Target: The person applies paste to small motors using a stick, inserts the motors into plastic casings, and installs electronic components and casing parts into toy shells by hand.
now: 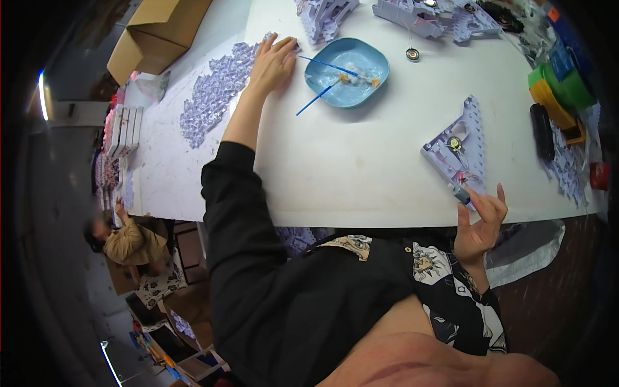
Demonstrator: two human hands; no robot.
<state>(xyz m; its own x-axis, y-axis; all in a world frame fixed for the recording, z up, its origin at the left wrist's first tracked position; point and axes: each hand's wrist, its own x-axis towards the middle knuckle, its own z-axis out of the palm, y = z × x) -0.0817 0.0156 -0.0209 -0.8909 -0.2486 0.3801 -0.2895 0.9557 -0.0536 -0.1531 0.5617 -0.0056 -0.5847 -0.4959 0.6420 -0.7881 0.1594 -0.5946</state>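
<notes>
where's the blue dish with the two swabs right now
In the head view the blue dish sits on the white table toward its far side, just right of the left hand, which rests on the pile of lilac plastic pieces.

We are in a small assembly workshop. Our white table (361, 168) carries a heap of identical lilac plastic parts (216, 90), more moulded lilac frames (412, 14) at the far edge, and one frame (459, 149) fitted with a small round speaker and thin wires (a half-built unit, by the look). A blue dish (348, 63) holds swabs; a cardboard box (158, 32) sits at the corner. Another person (126, 240) sits low among cartons on the floor.
</notes>
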